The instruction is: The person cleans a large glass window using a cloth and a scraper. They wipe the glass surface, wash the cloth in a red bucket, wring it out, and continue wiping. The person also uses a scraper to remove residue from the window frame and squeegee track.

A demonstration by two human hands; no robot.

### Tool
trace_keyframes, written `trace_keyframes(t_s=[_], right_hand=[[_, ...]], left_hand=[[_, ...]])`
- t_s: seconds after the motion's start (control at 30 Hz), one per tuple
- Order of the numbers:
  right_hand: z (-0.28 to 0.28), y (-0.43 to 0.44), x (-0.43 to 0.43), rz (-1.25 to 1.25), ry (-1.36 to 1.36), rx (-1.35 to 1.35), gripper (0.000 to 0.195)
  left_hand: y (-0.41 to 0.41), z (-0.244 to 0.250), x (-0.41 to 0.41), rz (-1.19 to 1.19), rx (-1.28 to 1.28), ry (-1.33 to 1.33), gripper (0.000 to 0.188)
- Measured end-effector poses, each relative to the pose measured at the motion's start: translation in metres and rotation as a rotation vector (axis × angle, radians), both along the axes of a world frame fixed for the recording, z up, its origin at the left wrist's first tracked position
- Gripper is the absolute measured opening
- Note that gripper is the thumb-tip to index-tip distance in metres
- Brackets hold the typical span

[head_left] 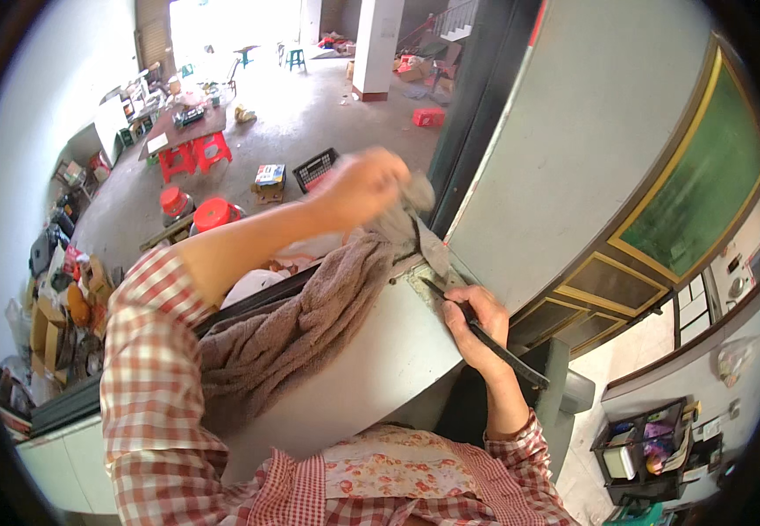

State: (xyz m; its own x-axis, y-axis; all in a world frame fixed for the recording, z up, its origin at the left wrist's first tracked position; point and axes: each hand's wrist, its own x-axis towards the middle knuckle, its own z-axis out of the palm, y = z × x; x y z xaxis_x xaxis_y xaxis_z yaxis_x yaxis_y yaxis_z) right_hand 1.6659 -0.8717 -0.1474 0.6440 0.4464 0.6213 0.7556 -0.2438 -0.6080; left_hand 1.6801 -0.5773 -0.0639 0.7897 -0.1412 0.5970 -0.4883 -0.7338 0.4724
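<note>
My left hand, blurred by motion, is raised over the far end of a white ledge. Its fingers are closed around a crumpled grey cloth that hangs down to the ledge. My right hand grips a slim black tool; its narrow tip points at a rough, worn patch in the ledge corner. What kind of tool it is cannot be made out. A bunched brown towel lies along the ledge, beneath my left forearm.
A grey wall panel rises beside the ledge on the right, next to a dark frame. Beyond the ledge, red-lidded containers, a black crate and a table with red stools stand on the floor. A black rack is at lower right.
</note>
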Motion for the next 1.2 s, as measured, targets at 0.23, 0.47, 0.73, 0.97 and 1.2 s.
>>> trace_keyframes(t_s=[0.23,0.47,0.73,0.97,1.2], right_hand=[[0.003,0.002,-0.001,-0.008,0.028,-0.019,0.012],[0.002,0.002,0.002,0.025,-0.030,-0.009,0.012],[0.007,0.002,0.001,0.045,-0.059,0.014,0.013],[0.004,0.004,0.001,0.029,-0.070,-0.009,0.013],[0.001,0.003,0.004,0.028,-0.076,0.005,0.013]], left_hand=[[0.055,0.135,-0.072,-0.065,-0.873,-0.261,0.018],[-0.025,-0.026,0.017,0.206,-0.207,-0.053,0.019],[-0.019,-0.047,-0.012,-0.157,0.394,0.070,0.041],[-0.038,-0.044,-0.006,-0.180,0.425,0.142,0.041],[-0.046,-0.044,0.006,-0.151,0.515,0.155,0.020]])
